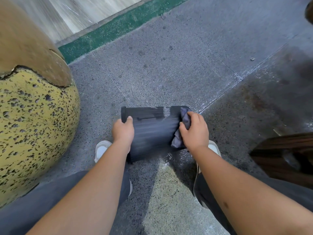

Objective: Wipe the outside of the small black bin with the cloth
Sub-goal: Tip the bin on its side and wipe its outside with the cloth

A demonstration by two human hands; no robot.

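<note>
Wiping: small black bin lies on its side on the floor, long axis left-right. Left hand clamps the rim end; right hand bunches cloth against the right end.

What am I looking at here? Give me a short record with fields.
Setting: speckled grey floor, green stripe beyond
Bin: small black bin lying on its side
Left hand: left hand steadying the bin near its rim
Right hand: right hand pressing a grey cloth on the bin's other end
Dirt: pale smear on the bin
Nearby: pitted yellow boulder
</note>
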